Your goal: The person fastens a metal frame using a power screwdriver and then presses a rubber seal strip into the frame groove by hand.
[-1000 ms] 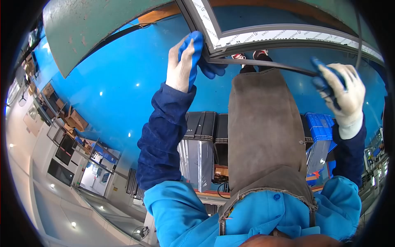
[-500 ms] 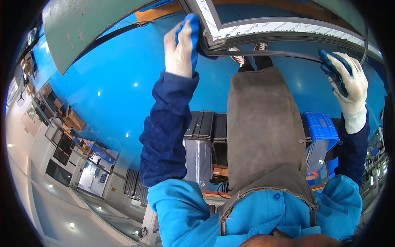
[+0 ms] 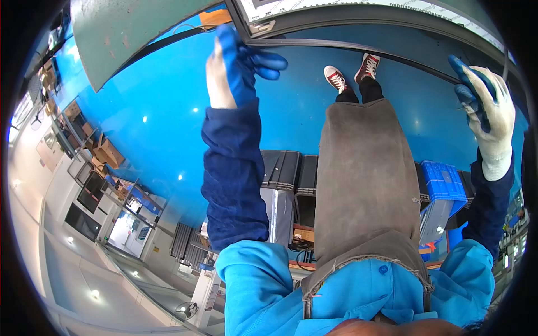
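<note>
A dark frame (image 3: 314,26) with printed white protective film crosses the top of the view, one corner towards me. Along its near edge runs a thin black strip (image 3: 364,47), like a rubber seal, from that corner to the right. My left hand (image 3: 232,73), in a white glove with blue coating, is beside the corner. Its fingers are apart and nothing shows in them; whether a fingertip touches the frame I cannot tell. My right hand (image 3: 488,103), gloved likewise, is closed on the strip's right part, with its fingertips partly hidden.
A green worn surface (image 3: 129,33) juts in at upper left. Below lies a glossy blue floor (image 3: 162,112). Black crates (image 3: 280,168) and a blue crate (image 3: 445,179) stand behind my apron. Cardboard boxes (image 3: 106,151) are farther off at left.
My left hand has moved slightly left and its fingers have spread away from the frame corner. The frame appears higher and farther left in view. My right hand stays at the strip.
</note>
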The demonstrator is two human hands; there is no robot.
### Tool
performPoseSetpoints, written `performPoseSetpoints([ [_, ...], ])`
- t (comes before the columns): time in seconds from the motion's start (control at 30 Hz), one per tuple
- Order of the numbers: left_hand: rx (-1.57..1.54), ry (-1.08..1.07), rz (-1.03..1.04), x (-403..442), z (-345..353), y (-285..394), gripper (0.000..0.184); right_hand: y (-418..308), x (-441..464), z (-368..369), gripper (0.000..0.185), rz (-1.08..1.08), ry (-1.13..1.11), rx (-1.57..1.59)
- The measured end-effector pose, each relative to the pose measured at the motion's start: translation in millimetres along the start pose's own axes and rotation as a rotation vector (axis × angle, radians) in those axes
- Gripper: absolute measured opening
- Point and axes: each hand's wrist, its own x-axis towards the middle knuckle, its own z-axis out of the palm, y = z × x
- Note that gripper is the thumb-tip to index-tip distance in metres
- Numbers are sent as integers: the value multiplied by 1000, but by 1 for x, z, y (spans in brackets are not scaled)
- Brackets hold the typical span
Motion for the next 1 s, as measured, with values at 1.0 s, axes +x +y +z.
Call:
performPoseSetpoints([
  [1.0, -63, 522, 176, -10, 82, -40, 45, 21, 19, 21, 51, 74, 231, -195],
])
